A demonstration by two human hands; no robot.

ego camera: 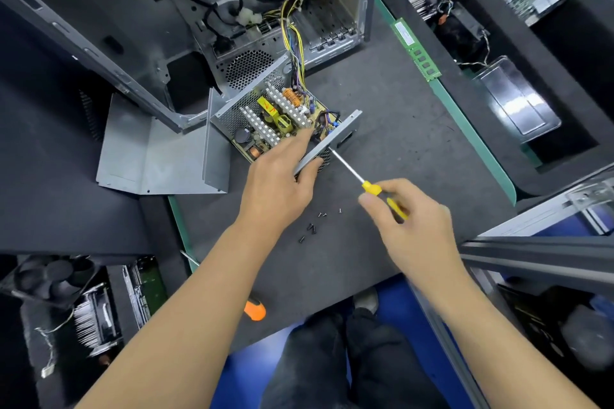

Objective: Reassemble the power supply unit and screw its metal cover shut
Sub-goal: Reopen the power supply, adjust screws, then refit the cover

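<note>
Dark surface (382, 93) holds the open power supply unit (275, 116). My left hand (279, 183) grips its side panel (332, 139); my right hand (408, 222) grips a yellow screwdriver (372, 188) touching it.

The right hand (412, 226) is motion-blurred, and its fingers cover most of the yellow screwdriver handle (382, 194). The screwdriver tip meets the power supply's side panel (335, 139), but the screw there is too small to make out. The left hand (279, 173) hides the unit's near corner. An orange-handled tool (255, 309) lies mostly behind the left forearm. The computer case (133, 26) is cut off by the top edge. The loose screws (312, 229) are too small to tell apart.
</note>
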